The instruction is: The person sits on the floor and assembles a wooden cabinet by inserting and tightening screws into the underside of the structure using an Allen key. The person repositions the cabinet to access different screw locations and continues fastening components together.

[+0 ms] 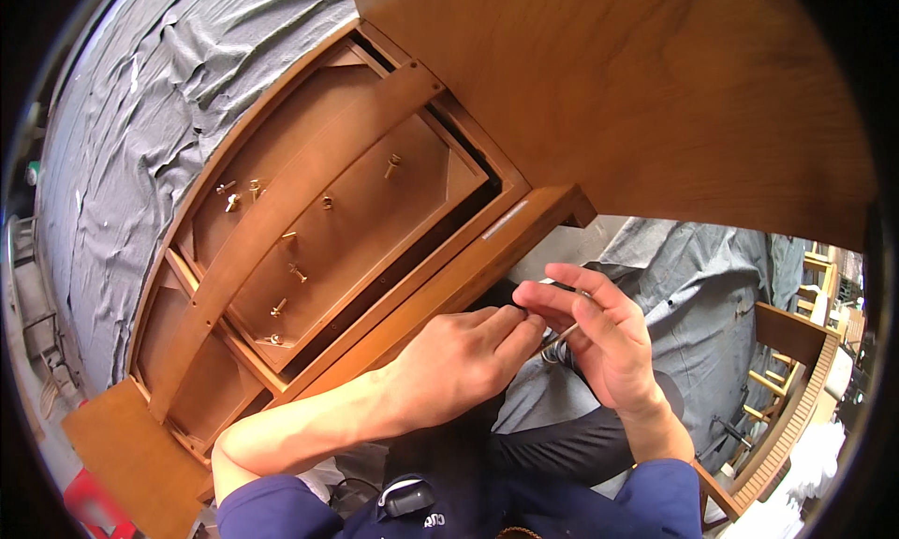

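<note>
My left hand [473,356] is closed, its fingers and thumb pinched together over something too small or hidden to make out. Beside it, my right hand [609,342] is raised with curled fingers and holds a thin metal rod [563,337], its thumb and forefinger close together. The fingertips of both hands nearly meet just above my lap. To their left lies a brown wooden furniture frame [449,277] with an inset panel [365,249]. Several brass-coloured bolts [298,273] are scattered on that panel, one silvery bolt [233,202] near the curved slat [272,211].
A large upright wooden board [637,99] rises at the far right of the frame. Crumpled grey cloth [215,71] covers the surface at left and the floor [693,305] at right. A smaller wooden board [131,455] juts out at lower left. More wooden furniture [777,436] stands at right.
</note>
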### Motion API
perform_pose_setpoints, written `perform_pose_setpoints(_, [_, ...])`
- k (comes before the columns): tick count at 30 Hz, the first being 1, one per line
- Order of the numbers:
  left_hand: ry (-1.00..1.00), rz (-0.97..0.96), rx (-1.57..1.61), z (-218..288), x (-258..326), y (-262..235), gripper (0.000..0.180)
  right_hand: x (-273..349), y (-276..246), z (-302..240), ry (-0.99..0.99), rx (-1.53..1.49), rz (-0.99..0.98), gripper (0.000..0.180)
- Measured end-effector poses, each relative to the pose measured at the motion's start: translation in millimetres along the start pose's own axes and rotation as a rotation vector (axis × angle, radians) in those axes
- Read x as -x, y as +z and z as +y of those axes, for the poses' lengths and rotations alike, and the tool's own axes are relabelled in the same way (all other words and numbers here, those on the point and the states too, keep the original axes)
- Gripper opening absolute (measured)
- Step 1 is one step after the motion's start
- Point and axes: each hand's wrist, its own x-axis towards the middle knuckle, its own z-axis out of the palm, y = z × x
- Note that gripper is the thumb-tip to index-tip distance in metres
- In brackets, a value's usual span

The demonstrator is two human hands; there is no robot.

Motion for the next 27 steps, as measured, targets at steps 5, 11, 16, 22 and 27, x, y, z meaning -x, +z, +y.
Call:
perform_pose_setpoints(5, [-0.098,-0.057,0.071,12.0,-3.3,-1.8,0.044,0.5,-3.7,-4.9,-0.007,-0.045,0.105,0.041])
perform_pose_setpoints(11, [-0.129,0.169,0.256,3.2,-5.8,0.2,0.026,0.1,-15.7,3.6,-0.143,0.08,0.084,0.03])
perform_pose_setpoints(16, [-0.39,0.206,0.473,7.3,-5.0,-11.6,0.019,2.9,-43.4,-2.9,0.058,0.601,-0.044,0.018])
perform_pose_setpoints(22, [-0.602,0.142,0.548,35.8,-16.9,-1.8,0.031,5.2,-42.5,4.9,-0.065,0.688,-0.228,0.011])
perform_pose_setpoints(27, [-0.261,0.361,-0.144,39.2,1.0,27.3,0.036,-15.9,-29.8,19.4,0.083,0.227,-0.058,0.026])
